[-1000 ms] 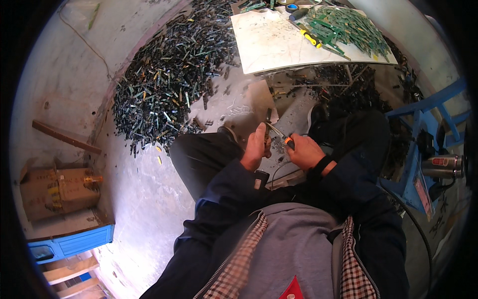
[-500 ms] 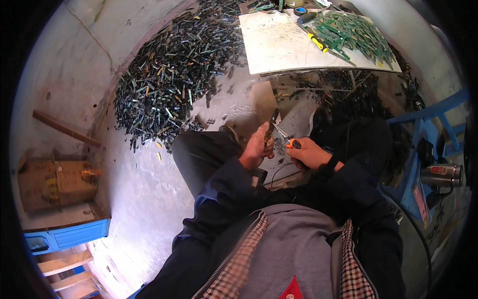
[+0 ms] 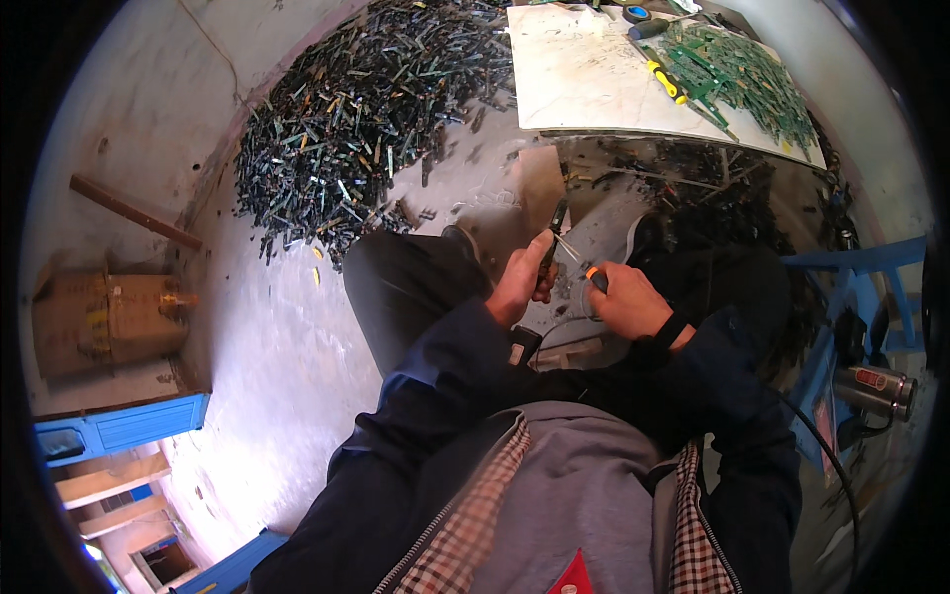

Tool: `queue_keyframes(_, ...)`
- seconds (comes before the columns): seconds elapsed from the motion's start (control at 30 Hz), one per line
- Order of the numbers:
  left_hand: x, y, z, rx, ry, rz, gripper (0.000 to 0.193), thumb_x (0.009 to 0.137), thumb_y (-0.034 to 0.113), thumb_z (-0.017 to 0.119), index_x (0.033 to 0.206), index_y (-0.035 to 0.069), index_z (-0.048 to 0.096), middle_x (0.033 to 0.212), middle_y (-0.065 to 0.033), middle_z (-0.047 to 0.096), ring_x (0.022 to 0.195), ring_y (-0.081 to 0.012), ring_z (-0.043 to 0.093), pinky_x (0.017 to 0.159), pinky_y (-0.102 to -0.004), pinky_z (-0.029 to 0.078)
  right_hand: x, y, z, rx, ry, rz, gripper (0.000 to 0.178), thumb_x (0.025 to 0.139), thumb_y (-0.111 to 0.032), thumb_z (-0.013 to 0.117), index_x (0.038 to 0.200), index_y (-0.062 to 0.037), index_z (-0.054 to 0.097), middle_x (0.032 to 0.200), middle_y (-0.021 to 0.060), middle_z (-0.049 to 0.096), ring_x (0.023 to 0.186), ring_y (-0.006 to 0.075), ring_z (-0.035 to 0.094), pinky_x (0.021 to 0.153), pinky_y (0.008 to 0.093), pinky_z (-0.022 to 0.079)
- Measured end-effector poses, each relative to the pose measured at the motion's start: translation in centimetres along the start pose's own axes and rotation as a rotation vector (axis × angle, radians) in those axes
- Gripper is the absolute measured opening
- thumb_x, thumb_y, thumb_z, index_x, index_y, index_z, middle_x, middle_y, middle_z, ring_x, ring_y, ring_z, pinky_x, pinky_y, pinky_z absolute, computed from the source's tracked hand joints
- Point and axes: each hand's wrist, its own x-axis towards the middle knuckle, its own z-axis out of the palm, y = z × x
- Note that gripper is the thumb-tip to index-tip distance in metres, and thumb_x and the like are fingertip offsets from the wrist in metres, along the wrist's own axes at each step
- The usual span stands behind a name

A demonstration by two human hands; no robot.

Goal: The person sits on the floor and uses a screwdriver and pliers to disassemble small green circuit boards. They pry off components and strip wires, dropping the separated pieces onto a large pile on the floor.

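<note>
My left hand (image 3: 524, 280) is closed around a narrow dark strip (image 3: 560, 215), which points up and away past my thumb. It resembles the strips heaped on the floor; its lower end is hidden in my fingers. In my right hand (image 3: 630, 303) is a tool with an orange-and-black handle (image 3: 596, 276) and two thin metal tips. The fingers are wrapped round its handle. Those tips reach toward the strip, close to my left thumb; I cannot tell whether they touch it. Both hands are held between my bent knees.
A large heap of dark strips (image 3: 346, 139) covers the floor ahead to the left. At the far right, a white board (image 3: 584, 84) carries green strips (image 3: 747, 84) and a yellow-handled screwdriver (image 3: 666, 79). A blue stool (image 3: 856, 259) and metal flask (image 3: 876, 392) stand right; a cardboard box (image 3: 109, 322) sits left.
The tool in my right hand has drawn back slightly from the strip. Both hands have shifted a little to the right in view, and the whole view has shifted slightly.
</note>
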Motion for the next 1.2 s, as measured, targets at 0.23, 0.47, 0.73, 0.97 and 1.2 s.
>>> queue_keyframes(0.23,0.6,0.0,0.2,-0.167,0.114,-0.005,0.050,0.090,0.055,0.045,0.066,0.011,0.045,0.052,0.0008,0.036,0.042,-0.0104,0.030,0.048,-0.0300,0.037,0.5,0.3,0.9,0.692,-0.318,0.279,0.021,0.086,-0.022,0.056,0.082,-0.0015,0.054,0.062,0.0030,0.052,0.049,0.0153,0.052,0.040,0.0305,0.041)
queue_keyframes(0.47,1.0,0.0,-0.2,-0.238,0.032,-0.105,0.045,0.090,0.051,0.049,0.071,0.011,0.043,0.054,0.0028,0.032,0.042,-0.0099,0.027,0.050,-0.0316,0.037,1.1,1.4,1.9,0.298,-0.146,0.124,0.022,0.083,-0.022,0.058,0.083,0.0003,0.054,0.066,0.0134,0.058,0.056,0.0242,0.059,0.055,0.0396,0.049)
queue_keyframes(0.73,0.6,0.1,-0.8,-0.248,-0.009,-0.221,0.052,0.091,0.056,0.041,0.066,0.010,0.039,0.049,0.0022,0.026,0.039,-0.0117,0.026,0.044,-0.0307,0.035,1.3,2.1,1.2,-0.439,0.128,-0.116,0.025,0.076,-0.021,0.062,0.091,-0.0038,0.054,0.080,0.0202,0.063,0.075,0.0397,0.061,0.067,0.0473,0.049)
queue_keyframes(0.97,0.3,1.2,-2.0,-0.451,-0.235,-0.170,0.053,0.093,0.058,0.037,0.064,0.013,0.037,0.048,0.0035,0.023,0.038,-0.0112,0.021,0.048,-0.0303,0.034,2.3,3.3,-1.1,-0.433,0.160,-0.399,0.023,0.077,-0.019,0.062,0.092,-0.0051,0.051,0.077,0.0171,0.062,0.073,0.0385,0.061,0.064,0.0479,0.047)
queue_keyframes(1.2,0.0,1.3,-1.7,-0.441,-0.195,-0.124,0.054,0.094,0.057,0.035,0.061,0.015,0.037,0.048,0.0047,0.022,0.039,-0.0103,0.020,0.049,-0.0299,0.032,1.6,2.6,-0.7,0.548,-0.214,-0.103,0.022,0.090,-0.023,0.056,0.090,-0.0012,0.052,0.071,0.0082,0.061,0.064,0.0211,0.060,0.059,0.0345,0.045)
